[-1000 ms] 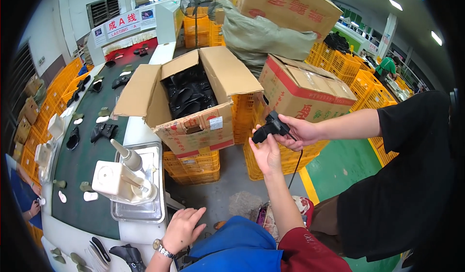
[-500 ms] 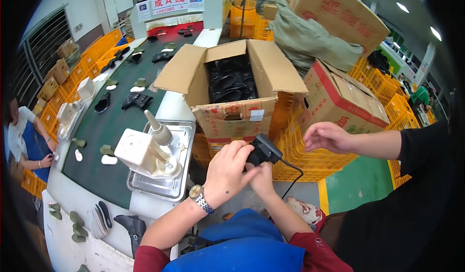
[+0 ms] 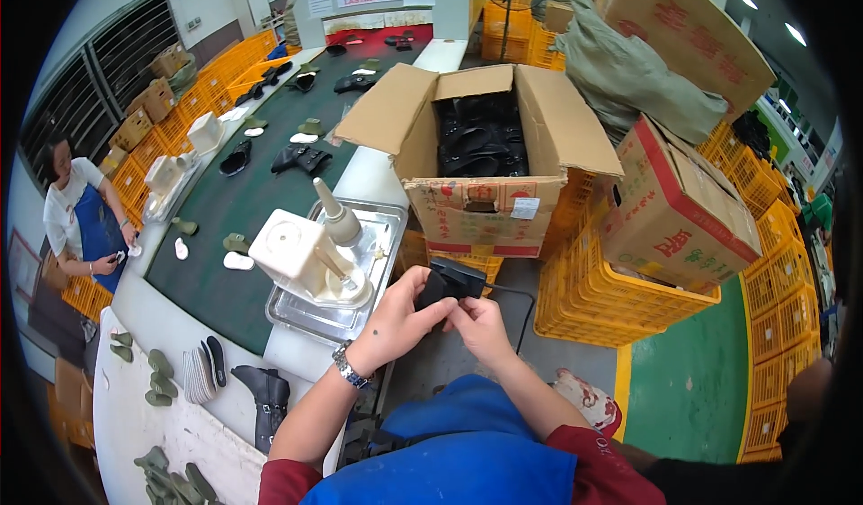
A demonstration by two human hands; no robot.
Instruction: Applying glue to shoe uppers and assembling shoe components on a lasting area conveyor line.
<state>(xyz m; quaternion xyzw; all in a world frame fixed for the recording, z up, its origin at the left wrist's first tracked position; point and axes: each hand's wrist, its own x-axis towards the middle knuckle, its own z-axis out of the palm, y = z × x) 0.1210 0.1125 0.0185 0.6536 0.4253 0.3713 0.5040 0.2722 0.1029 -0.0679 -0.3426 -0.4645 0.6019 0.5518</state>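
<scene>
Black device [image 3: 457, 276]: held in mid-air in front of the person's blue apron [image 3: 458, 451], short of the open cardboard box [image 3: 476, 222]. Left grip [image 3: 395, 323]: thumb and fingers wrapped on the device's left end, pinching it; metal-banded wristwatch [image 3: 351, 367] on that wrist. Right grip [image 3: 483, 330]: fingertips drawn in at the device's lower edge, close by the left thumb; whether they clamp it or merely touch, I cannot tell from where I stand. Black cable [image 3: 517, 290] leaves the device's right end and curves down past the right grip.

Box: flaps folded out, black footwear [image 3: 481, 136] piled inside. To the left of both grips, a metal tray [image 3: 310, 327] carrying a white container [image 3: 288, 246] and a grey cone-shaped nozzle [image 3: 337, 214]. Past the tray, a green belt [image 3: 216, 298] with shoe parts [image 3: 237, 260] scattered along it. White desk [image 3: 220, 433], nearer and further left: black boot [image 3: 268, 406] lying beside striped insole-shaped pieces [image 3: 198, 375] and olive-green pieces [image 3: 160, 381]. Across the belt, a co-worker [image 3: 94, 226], also in a blue apron, one hand near the belt's far edge. To the right, stacked yellow crates [image 3: 602, 314] with a red-banded carton [image 3: 674, 208] on top.
</scene>
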